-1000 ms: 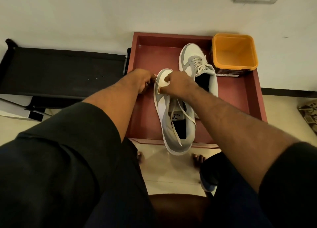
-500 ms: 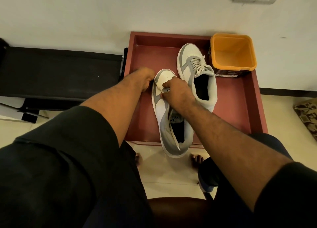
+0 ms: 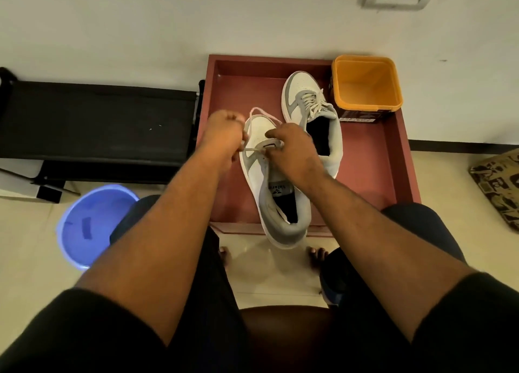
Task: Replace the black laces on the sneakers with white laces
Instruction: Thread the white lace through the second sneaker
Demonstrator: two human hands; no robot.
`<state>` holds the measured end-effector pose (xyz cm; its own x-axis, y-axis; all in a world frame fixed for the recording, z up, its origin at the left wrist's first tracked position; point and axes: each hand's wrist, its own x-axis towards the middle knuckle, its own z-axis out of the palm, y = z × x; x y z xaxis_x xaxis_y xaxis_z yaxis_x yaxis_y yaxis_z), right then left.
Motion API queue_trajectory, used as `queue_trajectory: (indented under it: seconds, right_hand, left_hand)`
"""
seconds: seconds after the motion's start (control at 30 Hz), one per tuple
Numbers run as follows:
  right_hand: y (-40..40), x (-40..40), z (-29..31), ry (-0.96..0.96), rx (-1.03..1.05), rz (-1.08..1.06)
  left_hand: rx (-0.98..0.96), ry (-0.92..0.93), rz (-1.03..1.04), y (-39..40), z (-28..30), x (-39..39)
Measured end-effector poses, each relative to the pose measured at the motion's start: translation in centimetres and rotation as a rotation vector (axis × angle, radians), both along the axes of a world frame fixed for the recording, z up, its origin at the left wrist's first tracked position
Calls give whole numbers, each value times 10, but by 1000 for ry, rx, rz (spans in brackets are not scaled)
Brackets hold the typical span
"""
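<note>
Since a second ago your left hand [image 3: 224, 136] has drawn the white lace [image 3: 254, 149] sideways, both hands pinching it, right hand [image 3: 292, 150] over the near sneaker [image 3: 261, 173].

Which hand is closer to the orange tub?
The right hand. It is at the near sneaker's toe, below and left of the orange tub. The left hand is farther left, past that sneaker.
</note>
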<state>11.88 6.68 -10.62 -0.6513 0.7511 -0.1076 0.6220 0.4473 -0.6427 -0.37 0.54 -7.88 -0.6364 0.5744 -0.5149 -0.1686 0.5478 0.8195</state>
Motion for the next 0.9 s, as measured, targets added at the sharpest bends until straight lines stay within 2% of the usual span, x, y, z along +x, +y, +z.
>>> queue_trajectory:
  seconds: [0.07, 0.13, 0.23, 0.3, 0.37, 0.43, 0.53, 0.6, 0.67, 0.77, 0.83, 0.9]
  right_hand:
    - [-14, 30, 14, 44, 83, -16]
    - [-31, 57, 18, -20, 51, -37]
    - [-56, 73, 15, -180, -109, 0]
    - [-64, 71, 10, -322, -63, 51]
    - [-67, 68, 8, -389, -86, 91]
    - [-67, 67, 8, -361, -138, 96]
    - [-72, 72, 19, -110, -180, 29]
    - [-82, 81, 33, -8, -211, 52]
    - [-95, 97, 44, -7, -317, 173]
    - [-111, 119, 52, -91, -719, 395]
    - [-114, 127, 51, -238, -758, 507]
    - [-111, 131, 43, -292, -747, 505]
  left_hand:
    - [-69, 53, -12, -27, -1, 20]
    - [-127, 104, -39, -50, 1, 37]
    - [-145, 5, -69, -81, 4, 67]
    - [-167, -70, -128, -101, 4, 89]
    - [-189, -67, -214, -115, -2, 105]
    - [-178, -12, -264, -119, -12, 109]
    - [-152, 92, -282, -117, -20, 106]
    - [-151, 114, -270, -115, -22, 105]
    - [-178, 159, -267, -115, -20, 105]
    - [-232, 232, -263, -113, -21, 103]
    - [-267, 212, -248, -112, -22, 104]
    - [-269, 135, -224, -112, -25, 106]
